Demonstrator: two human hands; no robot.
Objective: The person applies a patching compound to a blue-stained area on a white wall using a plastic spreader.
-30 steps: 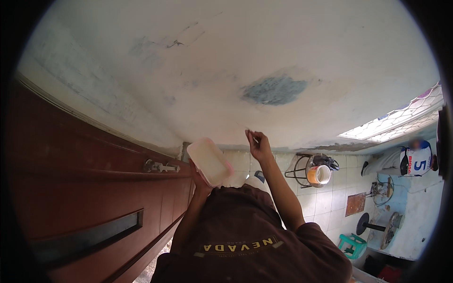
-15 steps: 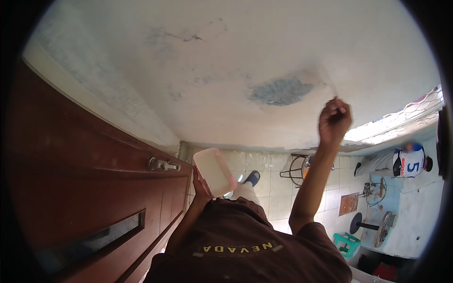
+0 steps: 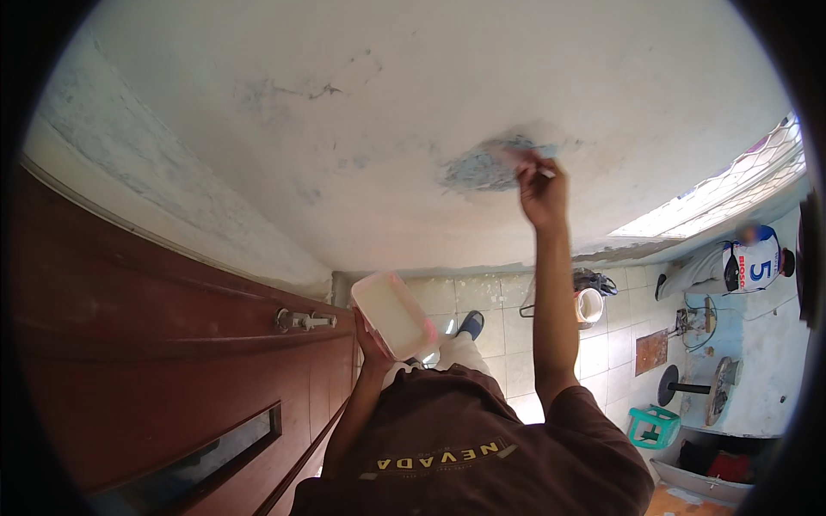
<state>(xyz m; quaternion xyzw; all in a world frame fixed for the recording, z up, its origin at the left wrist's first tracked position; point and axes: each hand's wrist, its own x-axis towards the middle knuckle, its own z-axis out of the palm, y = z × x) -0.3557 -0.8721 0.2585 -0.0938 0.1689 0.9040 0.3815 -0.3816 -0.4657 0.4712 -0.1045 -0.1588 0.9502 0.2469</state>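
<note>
My left hand grips a rectangular plastic tub with a pink rim from its left side, at waist height beside the door. Whitish liquid fills part of it. Raised at the wall, my right hand is closed around a thin brush-like tool; motion smears its tip, so its exact kind is unclear. The tool is over the right part of a rough grey-blue patch on the white wall. Smaller grey smudges and a dark crack lie farther left.
A brown wooden door with a metal handle is close on my left. Right of my arm stand a white bucket and a green stool. A person is at the far right, below a grilled window.
My right hand has swept left with the tool, from the wall right of the grey-blue patch onto it. The tub stays in my left hand. The view has shifted slightly.
</note>
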